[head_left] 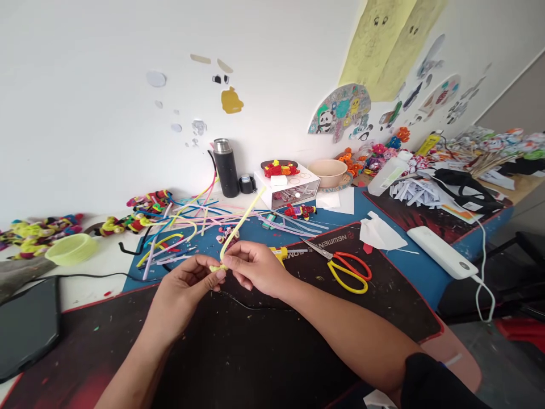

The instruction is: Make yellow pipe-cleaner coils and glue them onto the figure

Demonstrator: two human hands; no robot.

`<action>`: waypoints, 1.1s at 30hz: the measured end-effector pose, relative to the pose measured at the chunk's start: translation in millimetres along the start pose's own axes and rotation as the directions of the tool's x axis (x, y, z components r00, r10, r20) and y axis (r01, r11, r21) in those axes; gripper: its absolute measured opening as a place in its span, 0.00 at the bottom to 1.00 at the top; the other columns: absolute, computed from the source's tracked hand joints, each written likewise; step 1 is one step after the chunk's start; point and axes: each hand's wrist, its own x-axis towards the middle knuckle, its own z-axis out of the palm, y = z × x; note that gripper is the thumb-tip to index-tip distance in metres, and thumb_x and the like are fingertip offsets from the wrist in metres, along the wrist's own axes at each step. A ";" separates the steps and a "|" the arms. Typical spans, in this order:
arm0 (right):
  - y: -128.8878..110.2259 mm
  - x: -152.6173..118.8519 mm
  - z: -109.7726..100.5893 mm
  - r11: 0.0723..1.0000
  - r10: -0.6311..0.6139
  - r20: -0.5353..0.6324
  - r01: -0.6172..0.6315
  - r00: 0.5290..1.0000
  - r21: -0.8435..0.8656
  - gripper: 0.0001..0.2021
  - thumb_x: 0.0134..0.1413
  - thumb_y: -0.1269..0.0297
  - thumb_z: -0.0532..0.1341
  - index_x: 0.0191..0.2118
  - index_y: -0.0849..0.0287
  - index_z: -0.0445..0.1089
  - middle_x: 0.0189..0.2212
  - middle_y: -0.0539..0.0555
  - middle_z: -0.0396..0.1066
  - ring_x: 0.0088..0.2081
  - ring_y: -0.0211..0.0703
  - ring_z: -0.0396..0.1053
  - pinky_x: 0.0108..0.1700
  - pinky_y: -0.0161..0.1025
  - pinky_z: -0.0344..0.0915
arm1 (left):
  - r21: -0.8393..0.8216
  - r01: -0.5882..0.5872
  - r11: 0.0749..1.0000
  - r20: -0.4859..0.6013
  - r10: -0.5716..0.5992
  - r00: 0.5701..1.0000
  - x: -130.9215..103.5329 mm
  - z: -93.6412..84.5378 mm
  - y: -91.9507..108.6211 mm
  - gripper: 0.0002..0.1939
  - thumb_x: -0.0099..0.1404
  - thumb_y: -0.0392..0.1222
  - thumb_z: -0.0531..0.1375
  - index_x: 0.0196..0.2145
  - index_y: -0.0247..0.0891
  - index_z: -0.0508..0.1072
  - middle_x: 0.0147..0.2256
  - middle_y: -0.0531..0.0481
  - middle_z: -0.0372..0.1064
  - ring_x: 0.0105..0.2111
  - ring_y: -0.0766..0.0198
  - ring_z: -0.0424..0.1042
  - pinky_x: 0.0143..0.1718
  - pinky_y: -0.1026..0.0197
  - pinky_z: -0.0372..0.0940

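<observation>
Between my two hands, above the black mat point(238, 352), is a yellow pipe cleaner point(242, 222). Its long free end slants up and to the right, while its lower end is bent into a short coiled piece. My left hand point(189, 287) pinches the coiled end between thumb and fingertips. My right hand point(255, 267) grips the same stem just beside it, thumb against the fingers. Just behind the hands lie a small pipe-cleaner figure point(230, 236), partly covered, and a yellow glue gun point(279, 253), half hidden by the right hand.
Scissors point(340, 267) with red and yellow handles lie open on the right. Loose pipe cleaners point(183, 227) spread across the back left. A black thermos point(225, 168), white box point(293, 187), power bank point(443, 253), phone point(29, 326) and yellow-green bowl point(71, 250) stand around.
</observation>
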 end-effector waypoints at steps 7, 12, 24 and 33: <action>8.8 4.3 -0.2 0.999 0.001 -0.037 -0.002 0.999 -0.037 0.25 0.60 0.39 0.74 0.42 0.57 0.73 0.18 0.40 0.65 0.16 0.33 0.58 0.22 0.34 0.54 | 0.026 -0.017 1.000 0.022 0.016 1.000 2.1 -6.1 -1.0 0.25 0.53 0.63 0.81 0.34 0.40 0.84 0.30 0.48 0.81 0.29 0.58 0.77 0.34 0.57 0.74; -12.4 -1.2 -4.5 0.999 -0.048 -0.148 0.044 0.988 -0.030 0.26 0.63 0.36 0.69 0.43 0.58 0.75 0.18 0.40 0.62 0.17 0.33 0.56 0.22 0.34 0.52 | -0.122 -0.058 0.991 -0.095 0.046 0.994 7.7 -24.4 -9.4 0.22 0.57 0.57 0.82 0.39 0.42 0.82 0.36 0.53 0.83 0.35 0.59 0.82 0.41 0.59 0.78; -70.5 -58.4 -59.9 0.908 -0.055 -0.220 -0.043 0.974 -0.418 0.16 0.71 0.48 0.66 0.42 0.58 0.76 0.21 0.42 0.66 0.19 0.34 0.60 0.26 0.35 0.57 | -0.137 -0.079 0.987 -0.122 0.063 0.991 9.4 -26.6 -1.7 0.20 0.56 0.57 0.83 0.35 0.44 0.83 0.31 0.58 0.80 0.33 0.64 0.75 0.36 0.68 0.72; -93.3 -126.0 -113.6 0.226 -0.031 -0.388 -0.371 0.921 -0.900 0.12 0.76 0.57 0.64 0.52 0.55 0.82 0.34 0.53 0.82 0.37 0.47 0.79 0.39 0.39 0.63 | 0.044 -0.110 0.993 -0.129 0.115 0.985 16.4 -24.2 -10.1 0.29 0.48 0.72 0.80 0.29 0.44 0.84 0.31 0.53 0.80 0.32 0.58 0.74 0.34 0.61 0.71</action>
